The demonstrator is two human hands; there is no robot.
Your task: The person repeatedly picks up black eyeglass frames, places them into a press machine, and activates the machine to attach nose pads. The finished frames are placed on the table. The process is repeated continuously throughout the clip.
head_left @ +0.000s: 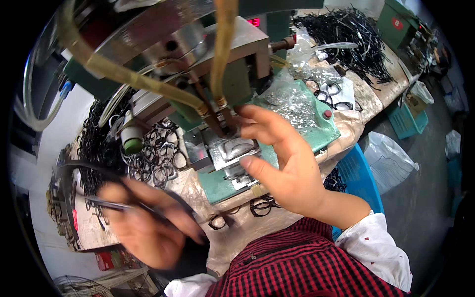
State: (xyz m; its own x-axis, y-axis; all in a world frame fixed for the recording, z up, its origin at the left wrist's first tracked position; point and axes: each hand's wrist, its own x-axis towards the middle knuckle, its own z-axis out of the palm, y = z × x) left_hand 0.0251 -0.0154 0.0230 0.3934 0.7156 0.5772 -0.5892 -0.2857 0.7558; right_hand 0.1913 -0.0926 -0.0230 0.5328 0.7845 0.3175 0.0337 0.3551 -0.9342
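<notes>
My left hand (148,222), smeared by motion, is left of the press with its fingers closed round thin dark strips (116,204) that look like glasses temples. How many it holds I cannot tell. My right hand (289,163) reaches in from the right with thumb and fingers spread, nothing seen between them. Its thumb tip is by the shiny metal die (238,148), and its fingertips are beside the press's tool (222,121). That tool stands over the die, with yellowish hoses (143,81) running down to it.
Glasses frames (156,158) lie heaped left of the green press base (316,119); a few frames (262,205) sit at the front table edge. Black strips (346,39) are piled at the far right. A blue basket (361,178) stands beside the table, near a clear plastic bag (388,161).
</notes>
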